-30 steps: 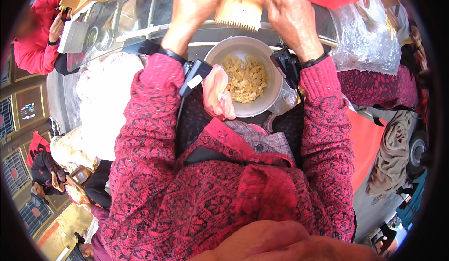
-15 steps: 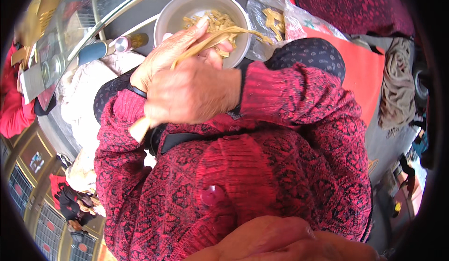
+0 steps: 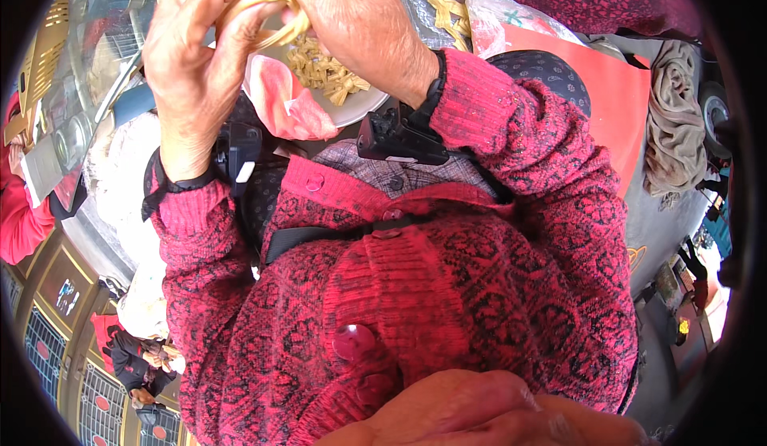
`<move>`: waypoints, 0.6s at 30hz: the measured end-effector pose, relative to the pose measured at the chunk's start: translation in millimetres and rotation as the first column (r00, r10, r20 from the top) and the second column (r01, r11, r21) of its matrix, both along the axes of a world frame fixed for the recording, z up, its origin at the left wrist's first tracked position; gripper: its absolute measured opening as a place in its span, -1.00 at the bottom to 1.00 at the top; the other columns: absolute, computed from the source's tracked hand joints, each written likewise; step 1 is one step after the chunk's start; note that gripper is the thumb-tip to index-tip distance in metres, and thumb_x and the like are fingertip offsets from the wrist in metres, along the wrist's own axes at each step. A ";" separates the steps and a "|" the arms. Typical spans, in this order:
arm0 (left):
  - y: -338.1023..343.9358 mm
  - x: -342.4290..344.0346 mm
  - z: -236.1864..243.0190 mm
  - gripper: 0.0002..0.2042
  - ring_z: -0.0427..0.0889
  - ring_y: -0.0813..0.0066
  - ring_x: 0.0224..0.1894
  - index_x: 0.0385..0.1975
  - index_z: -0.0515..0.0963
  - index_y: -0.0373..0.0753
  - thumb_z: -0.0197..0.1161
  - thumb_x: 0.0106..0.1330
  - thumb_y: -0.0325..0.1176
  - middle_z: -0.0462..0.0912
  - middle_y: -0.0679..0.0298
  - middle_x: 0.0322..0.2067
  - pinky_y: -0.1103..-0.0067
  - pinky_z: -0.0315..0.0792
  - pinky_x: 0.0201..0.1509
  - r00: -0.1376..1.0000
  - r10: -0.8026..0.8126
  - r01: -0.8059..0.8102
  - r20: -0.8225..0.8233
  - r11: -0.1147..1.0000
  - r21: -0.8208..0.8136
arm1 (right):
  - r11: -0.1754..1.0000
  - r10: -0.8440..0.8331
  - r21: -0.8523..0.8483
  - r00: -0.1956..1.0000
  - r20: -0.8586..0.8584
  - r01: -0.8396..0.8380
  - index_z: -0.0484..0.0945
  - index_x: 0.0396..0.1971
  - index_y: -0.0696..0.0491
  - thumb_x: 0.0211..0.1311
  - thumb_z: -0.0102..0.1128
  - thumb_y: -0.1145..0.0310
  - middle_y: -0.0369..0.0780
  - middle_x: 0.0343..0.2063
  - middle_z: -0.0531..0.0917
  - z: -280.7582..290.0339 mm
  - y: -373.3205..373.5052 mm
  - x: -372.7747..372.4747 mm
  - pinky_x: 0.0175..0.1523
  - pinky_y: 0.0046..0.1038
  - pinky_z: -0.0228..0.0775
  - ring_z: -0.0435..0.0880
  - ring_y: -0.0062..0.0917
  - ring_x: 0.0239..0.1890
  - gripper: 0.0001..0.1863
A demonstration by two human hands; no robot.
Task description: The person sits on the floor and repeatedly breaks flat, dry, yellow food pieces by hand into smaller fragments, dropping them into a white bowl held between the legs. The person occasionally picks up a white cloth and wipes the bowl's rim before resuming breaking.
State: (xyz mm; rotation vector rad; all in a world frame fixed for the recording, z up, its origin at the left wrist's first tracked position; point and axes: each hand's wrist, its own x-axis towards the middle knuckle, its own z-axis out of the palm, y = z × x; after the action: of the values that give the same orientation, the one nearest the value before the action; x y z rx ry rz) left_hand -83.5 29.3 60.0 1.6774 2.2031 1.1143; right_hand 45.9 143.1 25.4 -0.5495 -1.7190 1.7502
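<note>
Held high over the bowl, both hands work on one soft, tan-yellow strip (image 3: 268, 0), which bends in a loop. My left hand (image 3: 190, 51) has its fingers curled and the strip passing over its forefinger and thumb. My right hand (image 3: 363, 35) is closed on the same strip, its fingertips partly cut off by the top edge. Below them lies the pale bowl (image 3: 369, 109), holding many short tan knotted pieces (image 3: 319, 71). A pink cloth (image 3: 288, 107) hangs over the bowl's near left side. The strip's ends cannot be made out.
To the bowl's right, a clear plastic bag (image 3: 417, 3) has longer tan strips (image 3: 451, 21) on it. An orange-red sheet (image 3: 611, 87) and a crumpled grey-brown scarf (image 3: 675, 126) lie farther right. A black device (image 3: 403, 136) is strapped at my right wrist. Glass-like panels stand at left.
Both hands have moved up and apart from their crossed position, with the strip now looped between them. The pink cloth at the bowl has come into view.
</note>
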 end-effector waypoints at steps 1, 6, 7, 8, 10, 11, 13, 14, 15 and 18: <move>0.6 2.0 -0.3 -0.86 0.67 0.38 -0.10 -0.21 0.66 -0.38 0.39 0.25 -0.57 0.65 0.14 -0.04 0.53 0.50 0.07 0.973 -0.078 0.099 -0.217 0.991 0.090 | 0.995 0.099 0.003 0.992 0.073 -0.099 0.58 -0.22 0.20 0.54 -0.05 0.26 0.02 -0.51 0.54 -2.6 3.5 1.7 -0.29 -0.32 0.40 0.57 -0.27 -0.45 -0.69; -7.7 -8.2 -7.7 -0.79 0.69 0.20 -0.07 -0.20 0.63 -0.37 0.44 0.18 -0.59 0.68 0.11 -0.11 0.47 0.51 0.11 0.956 -0.183 0.204 -0.231 0.976 0.073 | 0.921 0.265 0.303 0.964 -0.022 -0.246 0.57 -0.29 0.17 0.53 -0.03 0.13 0.01 -0.48 0.60 -6.8 18.5 7.2 -0.27 -0.28 0.42 0.62 -0.07 -0.40 -0.61; -12.0 -10.7 -9.3 -0.76 0.68 0.36 -0.12 -0.08 0.59 -0.33 0.40 0.27 -0.57 0.68 0.18 -0.19 0.53 0.51 0.02 0.967 -0.170 0.176 -0.191 0.984 0.019 | 0.888 0.247 0.405 0.969 -0.021 -0.217 0.56 -0.29 0.16 0.53 0.00 0.10 -0.01 -0.47 0.62 -7.0 20.3 8.6 -0.26 -0.28 0.42 0.63 -0.08 -0.39 -0.60; -14.2 -12.4 -10.2 -0.74 0.66 0.42 -0.14 -0.03 0.57 -0.32 0.39 0.30 -0.54 0.68 0.20 -0.19 0.55 0.51 -0.02 0.986 -0.116 0.113 0.118 0.993 0.035 | 0.890 0.292 0.371 0.956 -0.022 -0.264 0.57 -0.27 0.15 0.51 0.04 0.06 -0.03 -0.44 0.63 -7.5 23.3 10.9 -0.25 -0.30 0.44 0.65 -0.12 -0.37 -0.59; -16.0 -12.1 -9.4 -0.70 0.64 0.54 -0.18 0.05 0.53 -0.29 0.37 0.36 -0.48 0.66 0.26 -0.21 0.59 0.49 -0.09 0.746 0.014 -0.027 0.665 1.000 0.009 | 0.886 0.378 0.298 0.925 -0.025 -0.354 0.57 -0.23 0.11 0.49 0.12 -0.02 -0.09 -0.38 0.66 -9.6 26.0 15.7 -0.22 -0.33 0.47 0.69 -0.19 -0.32 -0.57; -14.6 -11.2 -6.6 -0.62 0.60 0.62 -0.19 0.13 0.46 -0.29 0.37 0.39 -0.37 0.64 0.30 -0.20 0.63 0.45 -0.11 0.691 -0.071 0.061 0.719 0.997 0.039 | 0.902 0.315 0.332 0.947 -0.066 -0.277 0.57 -0.23 0.10 0.48 0.14 -0.02 -0.10 -0.37 0.66 -13.4 21.6 14.9 -0.21 -0.34 0.48 0.69 -0.22 -0.32 -0.58; -9.0 1.6 -2.1 -0.47 0.63 0.53 -0.14 0.25 0.41 -0.35 0.41 0.38 -0.25 0.66 0.26 -0.13 0.59 0.47 0.05 0.443 -0.149 0.044 0.884 0.988 0.145 | 0.918 0.255 0.326 0.965 -0.056 -0.224 0.60 -0.23 0.08 0.47 0.17 -0.02 -0.14 -0.33 0.66 -18.7 20.1 17.7 -0.19 -0.36 0.49 0.69 -0.30 -0.31 -0.59; -6.0 9.3 0.2 -0.40 0.64 0.50 -0.11 0.31 0.37 -0.37 0.41 0.38 -0.23 0.67 0.23 -0.09 0.57 0.48 0.10 0.293 -0.157 0.026 0.943 0.987 0.157 | 0.922 0.304 0.270 0.950 -0.065 -0.277 0.61 -0.17 0.10 0.49 0.15 -0.01 -0.16 -0.29 0.67 -20.7 20.9 20.9 -0.14 -0.39 0.49 0.70 -0.32 -0.26 -0.59; -3.5 16.6 4.7 -0.33 0.65 0.43 -0.07 0.39 0.30 -0.40 0.36 0.42 -0.14 0.67 0.15 -0.01 0.48 0.51 0.15 0.334 -0.166 0.067 0.928 0.986 0.153 | 0.921 0.350 0.212 0.934 -0.076 -0.328 0.62 -0.11 0.13 0.51 0.13 0.01 -0.17 -0.24 0.69 -24.4 22.1 21.2 -0.09 -0.43 0.50 0.70 -0.34 -0.21 -0.58; -0.7 31.7 10.5 -0.64 0.64 0.41 -0.10 0.10 0.63 -0.26 0.35 0.30 -0.43 0.66 0.16 -0.03 0.49 0.47 0.03 0.395 -0.012 -0.067 0.919 0.997 0.041 | 0.927 0.335 0.227 0.931 -0.147 -0.298 0.62 0.02 0.18 0.57 0.06 0.12 -0.10 -0.10 0.68 -31.1 25.2 24.9 0.04 -0.44 0.49 0.70 -0.35 -0.07 -0.59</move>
State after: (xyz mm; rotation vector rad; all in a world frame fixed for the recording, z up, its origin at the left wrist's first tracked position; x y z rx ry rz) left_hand -51.8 28.6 70.5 0.6288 1.4059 1.6017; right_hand 70.8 168.4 -5.7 -0.0161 -1.9019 1.7489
